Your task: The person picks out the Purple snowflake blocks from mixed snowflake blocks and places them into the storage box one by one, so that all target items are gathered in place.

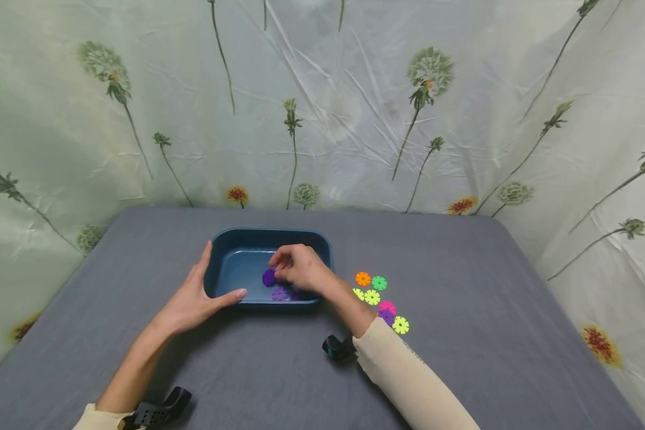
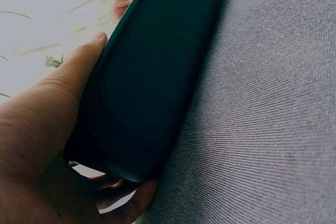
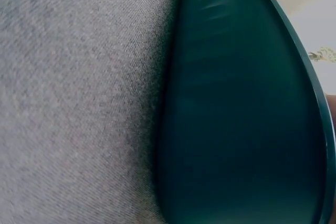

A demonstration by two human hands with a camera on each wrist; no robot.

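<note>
A dark blue plastic tub [image 1: 240, 272] sits on the grey cloth. My left hand [image 1: 190, 304] holds its left end, thumb along the near rim and fingers against the end wall. In the left wrist view that hand [image 2: 44, 124] wraps the corner of the tub's outer wall [image 2: 142, 82]. Inside the tub, my right hand [image 1: 303, 270] pinches a dark purple notched disc [image 1: 269, 278] between thumb and fingers. Close under it on the tub floor lies a lighter purple disc [image 1: 280, 293]. The right wrist view mostly shows the tub's outer side [image 3: 241, 108], which hides the right fingers.
Right of the tub, several notched discs lie flat on the cloth: an orange one [image 1: 362, 279], a green one [image 1: 378, 283], yellow ones [image 1: 401, 325], a pink one [image 1: 387, 307] and a purple one [image 1: 386, 317]. The right forearm passes beside them. A flowered curtain [image 1: 333, 119] hangs behind the table.
</note>
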